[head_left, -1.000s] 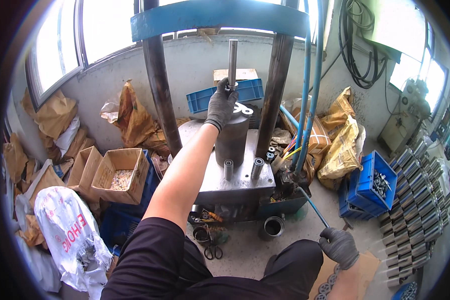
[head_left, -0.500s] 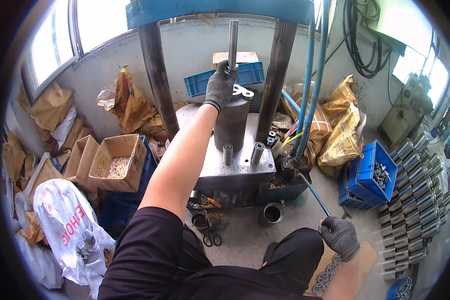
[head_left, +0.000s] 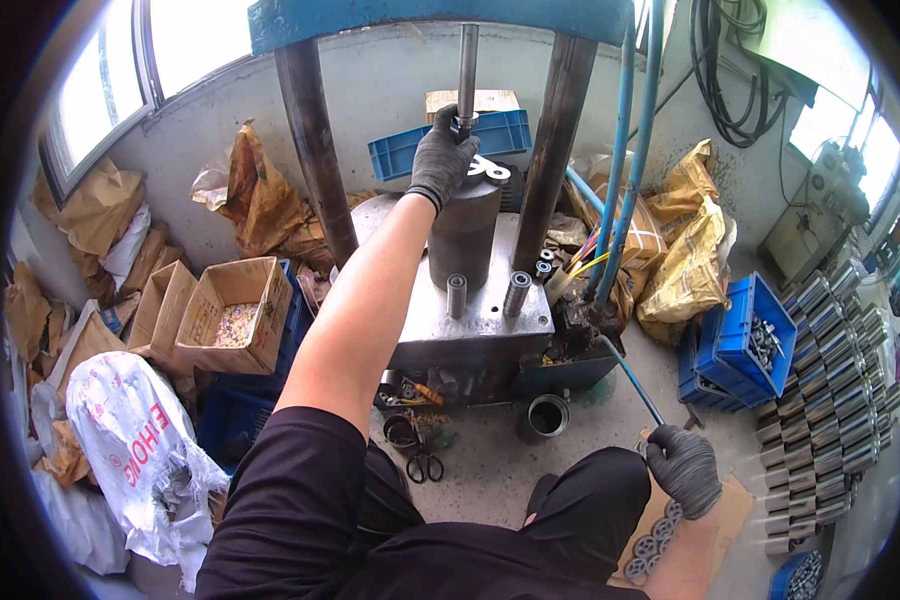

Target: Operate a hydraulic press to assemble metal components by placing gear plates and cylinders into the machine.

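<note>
One left hand (head_left: 442,160) holds one rod (head_left: 467,72), one right hand (head_left: 685,472) one lever (head_left: 632,380).

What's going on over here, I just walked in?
A person in dark gloves is working at a press with blue parts. Their left hand grips an upright metal rod near its lower end, above a thick dark cylinder on the metal bed. Their right hand is closed around the end of a long blue lever. Two short metal cylinders stand at the front of the bed. Whether the rod touches the blue crossbeam is unclear.
</note>
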The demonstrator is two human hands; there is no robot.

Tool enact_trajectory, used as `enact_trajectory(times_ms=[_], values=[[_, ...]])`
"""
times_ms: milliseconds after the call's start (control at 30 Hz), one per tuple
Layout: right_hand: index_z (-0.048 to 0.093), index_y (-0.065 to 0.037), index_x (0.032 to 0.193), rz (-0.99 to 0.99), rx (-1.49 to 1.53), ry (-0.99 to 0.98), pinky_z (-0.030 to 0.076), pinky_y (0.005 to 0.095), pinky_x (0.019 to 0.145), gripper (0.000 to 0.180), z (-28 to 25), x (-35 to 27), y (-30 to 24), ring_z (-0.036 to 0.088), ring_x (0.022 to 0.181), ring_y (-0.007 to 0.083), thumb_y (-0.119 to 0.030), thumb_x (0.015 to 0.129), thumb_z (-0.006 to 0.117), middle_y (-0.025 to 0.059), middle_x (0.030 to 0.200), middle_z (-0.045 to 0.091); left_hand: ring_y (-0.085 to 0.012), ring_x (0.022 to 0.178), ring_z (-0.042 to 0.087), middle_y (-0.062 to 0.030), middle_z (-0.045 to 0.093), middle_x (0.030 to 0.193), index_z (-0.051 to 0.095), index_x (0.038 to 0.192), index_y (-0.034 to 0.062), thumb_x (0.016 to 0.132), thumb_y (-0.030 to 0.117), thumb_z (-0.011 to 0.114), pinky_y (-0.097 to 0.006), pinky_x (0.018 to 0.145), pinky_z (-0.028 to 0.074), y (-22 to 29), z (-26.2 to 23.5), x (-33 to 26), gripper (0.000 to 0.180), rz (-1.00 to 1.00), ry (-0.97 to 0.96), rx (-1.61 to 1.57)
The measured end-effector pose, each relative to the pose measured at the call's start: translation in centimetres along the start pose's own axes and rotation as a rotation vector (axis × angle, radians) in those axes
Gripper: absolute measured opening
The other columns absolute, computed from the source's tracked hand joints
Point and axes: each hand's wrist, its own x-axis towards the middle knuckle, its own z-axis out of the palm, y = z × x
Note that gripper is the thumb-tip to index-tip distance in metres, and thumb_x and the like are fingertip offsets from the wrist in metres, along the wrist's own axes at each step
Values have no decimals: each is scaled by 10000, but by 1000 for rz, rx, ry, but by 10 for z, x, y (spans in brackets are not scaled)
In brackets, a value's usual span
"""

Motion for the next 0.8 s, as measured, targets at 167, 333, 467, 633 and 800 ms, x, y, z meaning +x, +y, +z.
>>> enact_trajectory(times_ms=[167, 333, 467, 633, 800], values=[[757, -58, 947, 56, -6, -64, 583, 452, 765, 184, -2, 0, 0, 734, 834, 377, -202, 842, 713, 194, 882, 738, -329, 936, 754, -175, 747, 1044, 473, 1461, 161, 934, 159, 732, -440, 849, 599, 3, -1, -2, 587, 5, 7, 12], [759, -61, 946, 59, 0, -55, 585, 445, 761, 176, -2, -1, 0, 736, 828, 372, -191, 835, 719, 191, 875, 739, -327, 938, 752, -171, 749, 1035, 496, 1430, 155, 936, 154, 732, -439, 855, 597, 4, -2, -3, 547, -21, -7, -1], [760, -53, 963, 40, 38, -29, 586, 443, 767, 171, -2, -1, 0, 738, 843, 373, -161, 841, 709, 182, 912, 749, -304, 945, 751, -155, 755, 1029, 534, 1359, 129, 942, 159, 752, -422, 855, 590, -1, 1, -1, 472, -6, -8, 2], [739, -46, 1029, -42, 34, -8, 577, 453, 788, 194, -16, 20, -4, 721, 882, 379, -117, 857, 684, 180, 972, 736, -272, 963, 752, -142, 761, 1044, 553, 1313, 107, 951, 152, 759, -399, 860, 593, -9, 6, 3, 419, 14, -6, -43], [672, -55, 1017, -362, -143, 485, 546, 498, 785, 128, -52, 133, -4, 671, 864, 406, -34, 896, 636, 200, 920, 678, -256, 975, 749, -139, 761, 1050, 563, 1292, 100, 953, 136, 746, -392, 869, 595, -9, 5, 2, 387, 33, -3, -47]])
